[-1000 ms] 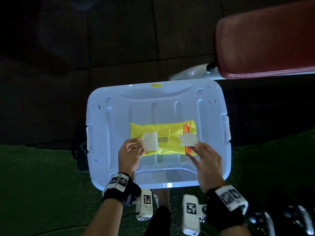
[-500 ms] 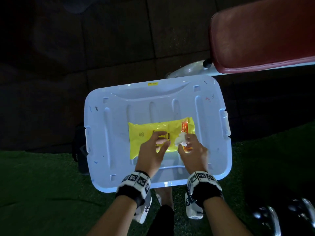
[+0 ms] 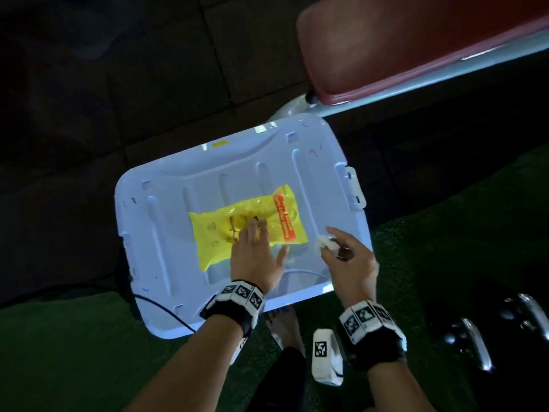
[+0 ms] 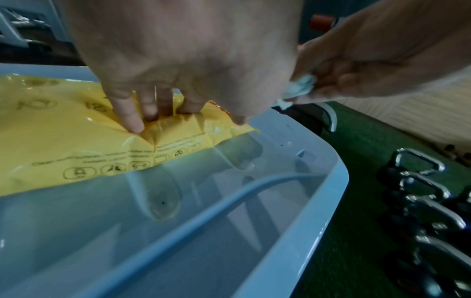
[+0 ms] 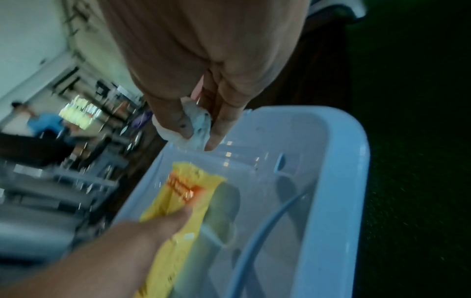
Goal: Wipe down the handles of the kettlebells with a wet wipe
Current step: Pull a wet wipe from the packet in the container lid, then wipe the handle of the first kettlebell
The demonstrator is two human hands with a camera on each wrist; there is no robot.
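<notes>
A yellow wet-wipe pack [image 3: 237, 230] [image 4: 63, 141] [image 5: 178, 201] lies on the pale blue bin lid [image 3: 166, 233] [image 4: 229, 231] [image 5: 331, 181]. My left hand [image 3: 255, 242] [image 4: 158, 113] presses straight fingers flat onto the pack's middle. To its right, my right hand [image 3: 332, 246] [image 5: 196, 141] pinches a crumpled white wipe [image 3: 323, 242] [image 4: 298, 86] [image 5: 201, 123] above the lid's right part. Kettlebells with shiny metal handles [image 3: 475, 343] [image 4: 428, 181] stand on the green turf at the lower right, apart from both hands.
A red padded bench [image 3: 416, 46] on a pale frame stands beyond the lid at the upper right. Dark floor tiles [image 3: 118, 69] lie behind, green turf [image 3: 59, 352] in front. A black cable [image 3: 160, 307] runs under the lid's left corner.
My left hand laid the flap down and now presses flat on the pack. My right hand moved right, away from the pack, with the wipe crumpled in it. The view has tilted.
</notes>
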